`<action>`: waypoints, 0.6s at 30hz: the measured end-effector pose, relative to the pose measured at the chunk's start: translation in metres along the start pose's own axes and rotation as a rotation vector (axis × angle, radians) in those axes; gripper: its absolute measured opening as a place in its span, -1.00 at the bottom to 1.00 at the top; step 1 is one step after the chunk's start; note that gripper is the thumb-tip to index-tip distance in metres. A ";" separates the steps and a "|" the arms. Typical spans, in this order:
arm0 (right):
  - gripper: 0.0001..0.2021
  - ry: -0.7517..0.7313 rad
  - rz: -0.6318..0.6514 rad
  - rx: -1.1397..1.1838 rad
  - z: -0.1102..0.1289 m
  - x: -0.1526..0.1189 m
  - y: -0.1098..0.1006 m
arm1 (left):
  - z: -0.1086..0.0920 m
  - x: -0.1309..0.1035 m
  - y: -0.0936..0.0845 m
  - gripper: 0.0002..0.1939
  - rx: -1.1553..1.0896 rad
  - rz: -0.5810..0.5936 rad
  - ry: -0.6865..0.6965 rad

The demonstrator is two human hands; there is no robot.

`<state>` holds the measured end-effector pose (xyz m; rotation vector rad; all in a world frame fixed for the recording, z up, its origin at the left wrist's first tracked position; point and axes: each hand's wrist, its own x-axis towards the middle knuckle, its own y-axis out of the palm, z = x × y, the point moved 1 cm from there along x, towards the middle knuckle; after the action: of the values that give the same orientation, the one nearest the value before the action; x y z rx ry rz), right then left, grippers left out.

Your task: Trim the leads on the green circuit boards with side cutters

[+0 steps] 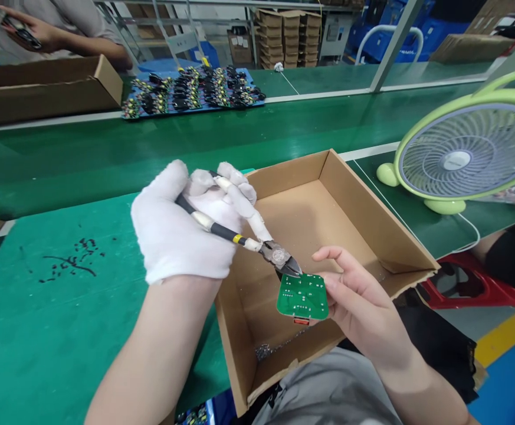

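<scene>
Nearest to the camera is the gloved left hand point(169, 227), with its fingers wrapped around the handles of the cutters point(277, 255). Above the cardboard box point(292, 206), the bare right hand point(358, 301) pinches the green circuit board point(302, 298) at its right edge. I judge this board light and stiff, but its solder joints are probably fragile, so the edges seem the safest place to hold. Whether the cutter tips touch its far edge, I cannot tell.

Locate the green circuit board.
In the head view, the green circuit board is lower right of centre, in the right hand, by the diagonal cutters.
</scene>
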<state>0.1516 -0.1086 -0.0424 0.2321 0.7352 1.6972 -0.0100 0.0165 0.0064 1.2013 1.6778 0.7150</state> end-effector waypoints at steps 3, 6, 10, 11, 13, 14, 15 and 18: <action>-0.70 -0.009 0.019 0.012 -0.001 0.001 -0.002 | 0.002 0.002 -0.001 -0.72 0.029 -0.005 -0.003; -0.70 -0.022 0.030 0.018 -0.004 0.002 -0.004 | 0.004 0.004 -0.003 -0.70 0.065 -0.007 -0.001; -0.73 -0.051 0.002 0.020 -0.006 0.000 -0.003 | 0.008 0.005 -0.005 -0.67 0.080 0.032 -0.025; -0.75 -0.065 -0.001 0.018 -0.006 0.000 -0.002 | 0.009 0.005 -0.006 -0.66 0.079 0.037 -0.027; -0.79 -0.092 -0.010 0.008 -0.007 -0.002 -0.002 | 0.009 0.004 -0.006 -0.65 0.090 0.046 -0.021; -0.81 -0.103 -0.017 -0.001 -0.007 -0.003 -0.002 | 0.009 0.004 -0.007 -0.64 0.101 0.051 -0.012; -0.81 -0.113 -0.026 -0.015 -0.007 -0.003 -0.001 | 0.008 0.004 -0.007 -0.63 0.112 0.056 -0.002; -0.81 -0.148 -0.061 -0.065 -0.009 -0.004 -0.001 | 0.006 0.002 -0.008 -0.61 0.140 0.088 0.021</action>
<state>0.1493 -0.1153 -0.0492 0.2834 0.5713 1.6242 -0.0082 0.0150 -0.0032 1.3765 1.7245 0.6747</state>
